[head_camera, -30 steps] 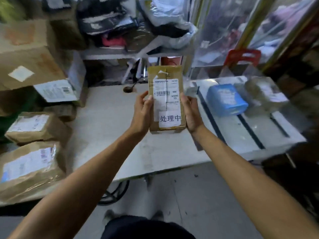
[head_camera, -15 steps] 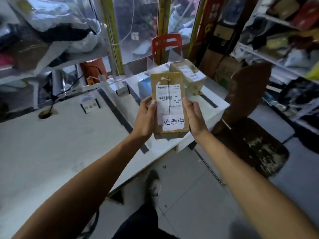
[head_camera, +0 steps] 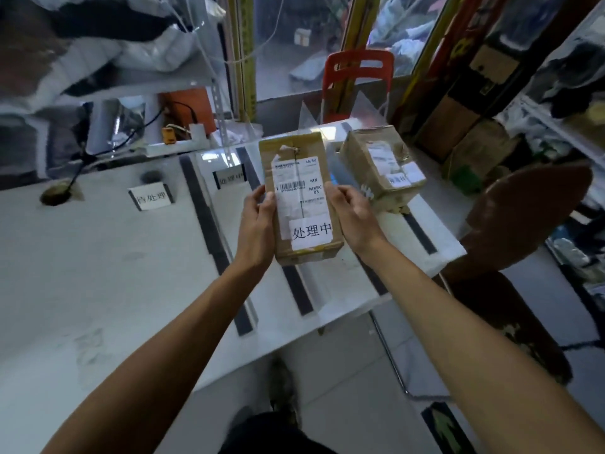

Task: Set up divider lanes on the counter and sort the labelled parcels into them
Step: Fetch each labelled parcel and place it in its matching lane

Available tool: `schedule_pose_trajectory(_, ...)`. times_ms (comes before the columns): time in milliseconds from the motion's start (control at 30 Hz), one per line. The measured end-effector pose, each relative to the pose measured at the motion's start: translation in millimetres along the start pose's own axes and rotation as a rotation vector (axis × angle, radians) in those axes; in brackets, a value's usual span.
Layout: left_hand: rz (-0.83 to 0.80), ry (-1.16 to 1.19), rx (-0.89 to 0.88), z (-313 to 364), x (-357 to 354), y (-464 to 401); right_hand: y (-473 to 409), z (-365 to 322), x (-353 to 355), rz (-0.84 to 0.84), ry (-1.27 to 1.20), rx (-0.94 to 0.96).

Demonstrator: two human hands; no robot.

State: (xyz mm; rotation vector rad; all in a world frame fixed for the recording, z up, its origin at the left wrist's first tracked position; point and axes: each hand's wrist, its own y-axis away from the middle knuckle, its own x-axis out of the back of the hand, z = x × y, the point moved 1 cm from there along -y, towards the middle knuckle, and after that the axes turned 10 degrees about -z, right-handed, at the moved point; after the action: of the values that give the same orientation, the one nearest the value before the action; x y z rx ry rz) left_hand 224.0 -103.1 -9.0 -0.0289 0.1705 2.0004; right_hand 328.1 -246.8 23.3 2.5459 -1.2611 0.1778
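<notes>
Left hand (head_camera: pixel 257 226): grasps the parcel's left side.
Right hand (head_camera: pixel 355 216): grasps its right side.
Parcel (head_camera: pixel 302 201): held above the counter (head_camera: pixel 98 273), near its right end, over a dark divider strip (head_camera: pixel 296 290).

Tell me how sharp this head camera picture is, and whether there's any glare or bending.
Head view: the held parcel and its label are sharp between the left hand and right hand; the second parcel and lane sign are softer; edges smear and bow, wide-angle; the window glares, the counter stays dim.
</notes>
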Motion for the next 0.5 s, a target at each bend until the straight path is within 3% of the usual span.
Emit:
schedule_pose_trajectory(233, 0.27, 0.032, 0.065, 6, 47, -25, -57, -13, -45, -0.212, 0.144, 0.054)
schedule_pose_trajectory(500, 0.334, -0.006, 0.274, 7, 63, -65, -83, 3, -70, -0.39, 0.365, 0.106)
